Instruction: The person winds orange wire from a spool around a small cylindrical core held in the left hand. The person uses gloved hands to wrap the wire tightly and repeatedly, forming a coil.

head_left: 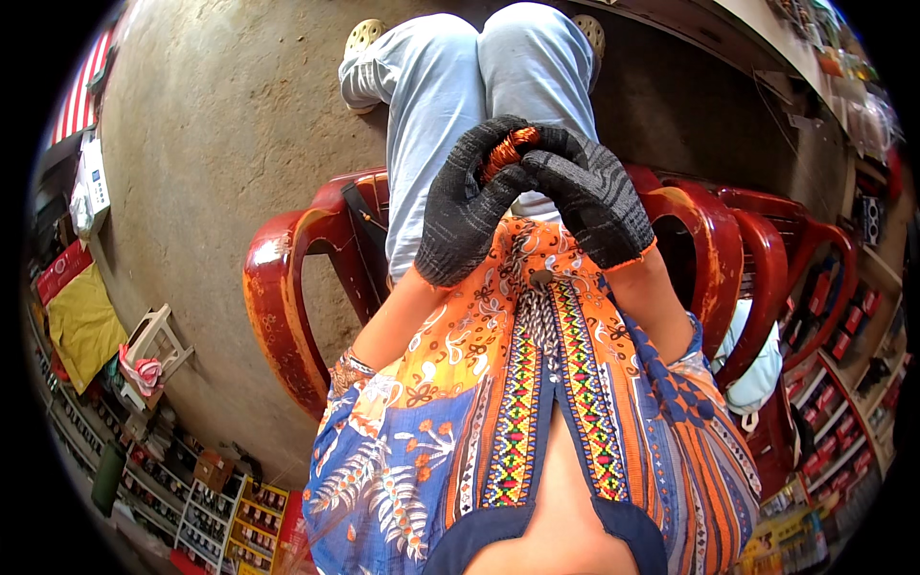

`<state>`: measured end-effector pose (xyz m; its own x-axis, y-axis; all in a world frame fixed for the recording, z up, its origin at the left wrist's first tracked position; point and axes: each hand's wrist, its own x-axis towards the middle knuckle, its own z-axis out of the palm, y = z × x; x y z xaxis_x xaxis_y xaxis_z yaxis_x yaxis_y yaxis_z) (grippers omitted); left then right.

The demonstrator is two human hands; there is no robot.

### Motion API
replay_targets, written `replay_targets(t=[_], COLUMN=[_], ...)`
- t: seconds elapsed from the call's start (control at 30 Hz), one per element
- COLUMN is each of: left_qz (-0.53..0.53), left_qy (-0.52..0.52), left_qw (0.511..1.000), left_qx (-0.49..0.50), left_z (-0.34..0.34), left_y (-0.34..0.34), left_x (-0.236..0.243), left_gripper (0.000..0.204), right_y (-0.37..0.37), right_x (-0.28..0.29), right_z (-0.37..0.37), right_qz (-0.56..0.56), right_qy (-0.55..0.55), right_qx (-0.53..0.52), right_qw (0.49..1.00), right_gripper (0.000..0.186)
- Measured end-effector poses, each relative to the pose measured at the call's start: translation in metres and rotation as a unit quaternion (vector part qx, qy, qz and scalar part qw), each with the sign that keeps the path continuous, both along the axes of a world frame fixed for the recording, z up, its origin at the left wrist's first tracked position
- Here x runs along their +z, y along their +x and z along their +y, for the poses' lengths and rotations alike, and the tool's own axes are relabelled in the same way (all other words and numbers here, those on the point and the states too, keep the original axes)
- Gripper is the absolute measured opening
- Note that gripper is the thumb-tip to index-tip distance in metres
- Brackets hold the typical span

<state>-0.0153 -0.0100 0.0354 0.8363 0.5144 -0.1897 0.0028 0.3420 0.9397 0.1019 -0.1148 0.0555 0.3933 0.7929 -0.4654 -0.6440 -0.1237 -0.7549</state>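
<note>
A bundle of copper wire (pixel 508 153), shiny orange-brown and wound into a tight coil, is held up above my lap. My left hand (pixel 468 201), in a dark grey knitted work glove, wraps round its left side with the fingers curled over. From the right, my right hand (pixel 589 192), in a matching glove, closes on the other end, its thumb and fingers pressed near the coil. Both gloves meet around the wire and hide part of it. Under them are my light blue jeans (pixel 431 105).
I sit in a dark red plastic armchair (pixel 287 287); more red chairs (pixel 815 230) stand at the right. A small white stool (pixel 158 345) with a pink cloth is on the concrete floor (pixel 211 125) at the left. Shelves of goods (pixel 843 422) line the lower right, and a counter (pixel 738 29) runs along the far right.
</note>
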Motion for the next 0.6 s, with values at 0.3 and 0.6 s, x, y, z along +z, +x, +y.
replay_targets(t=[0.3, 0.6], left_qz=[0.04, -0.053], left_qy=[-0.154, -0.409], left_qw=[0.987, 0.911], left_qx=[0.015, 0.01], left_z=[0.004, 0.009], left_y=[0.001, -0.005], left_x=[0.004, -0.012], left_gripper=[0.044, 0.045], right_y=[-0.005, 0.003], right_x=[-0.005, -0.019], right_z=[0.002, 0.0], right_qz=[-0.167, -0.245], right_qy=[-0.053, -0.062], right_qx=[-0.03, -0.028], right_qw=[0.984, 0.967], right_gripper=[0.028, 0.021])
